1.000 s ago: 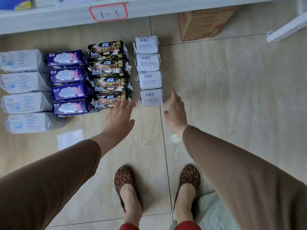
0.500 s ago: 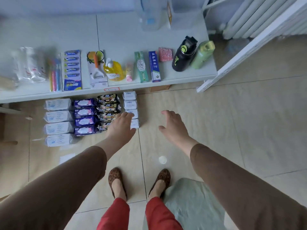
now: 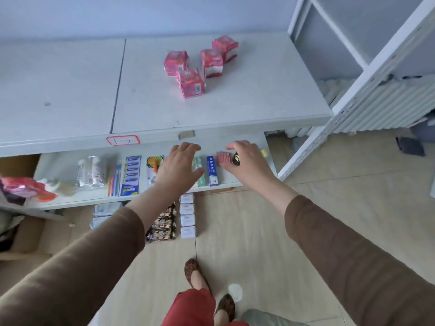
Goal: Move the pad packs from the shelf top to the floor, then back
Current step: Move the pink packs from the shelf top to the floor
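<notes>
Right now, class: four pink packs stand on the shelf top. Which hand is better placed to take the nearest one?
Probably the left hand: it is open and almost straight below the nearest pink pack. The right hand, also open, is further right.

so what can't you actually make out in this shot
- Purple pad packs on the floor: head view, hidden behind the left forearm.
- Pale pad packs: mostly covered by the lower shelf edge and the sleeve.
- Print on the small white packs: too small to read.
- Black bottle: mostly behind the right hand.
- Pink packs on the shelf top: labels blurred.
</notes>
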{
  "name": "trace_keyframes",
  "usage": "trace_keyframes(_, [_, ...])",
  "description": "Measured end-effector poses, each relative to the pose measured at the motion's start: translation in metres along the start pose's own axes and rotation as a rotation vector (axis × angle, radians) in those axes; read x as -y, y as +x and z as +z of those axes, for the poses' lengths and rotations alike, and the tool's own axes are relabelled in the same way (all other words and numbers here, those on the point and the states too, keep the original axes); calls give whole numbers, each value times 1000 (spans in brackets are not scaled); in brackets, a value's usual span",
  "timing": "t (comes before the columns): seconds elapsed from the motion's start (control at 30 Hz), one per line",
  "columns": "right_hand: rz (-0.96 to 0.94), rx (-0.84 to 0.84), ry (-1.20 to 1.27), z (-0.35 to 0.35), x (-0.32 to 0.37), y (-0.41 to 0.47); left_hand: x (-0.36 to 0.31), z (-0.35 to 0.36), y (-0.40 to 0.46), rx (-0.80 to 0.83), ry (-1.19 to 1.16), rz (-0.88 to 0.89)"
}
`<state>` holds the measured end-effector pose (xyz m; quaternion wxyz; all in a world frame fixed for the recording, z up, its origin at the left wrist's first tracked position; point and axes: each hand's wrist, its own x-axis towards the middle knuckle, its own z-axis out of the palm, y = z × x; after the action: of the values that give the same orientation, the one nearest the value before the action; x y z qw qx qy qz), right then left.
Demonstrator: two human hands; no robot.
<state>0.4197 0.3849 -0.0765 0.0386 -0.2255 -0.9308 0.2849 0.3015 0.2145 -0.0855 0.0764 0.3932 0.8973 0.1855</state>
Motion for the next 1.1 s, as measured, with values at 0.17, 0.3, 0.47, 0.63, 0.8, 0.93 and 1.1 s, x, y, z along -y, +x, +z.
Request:
trace_keyframes(0.17, [-42,-41,-27,-37,18,59,10,-38,61,-68,-25,-3])
trace_keyframes(0.3, [-18,-39,1,-49,21,98,17,-56,99,-66,-45,-23])
trace_keyframes(0.47, [-10,-25,66,-53,24,156,31,-77,143,-92,-67,-59])
trace_keyframes(0.63, [-36,34,179,-46,33,231,55,-89,204,-156,-185,-191])
trace_keyframes(0.8, [-108,148,212,-30,35,294,86,-97,277,-212,-264,-346])
trace_keyframes(0.93, [-157,239,256,-18,28,320,110,-103,325,-136,-347,-452])
trace_keyframes(1.1, [-168,405,339,-20,10,331,125,-103,352,136,-465,-495])
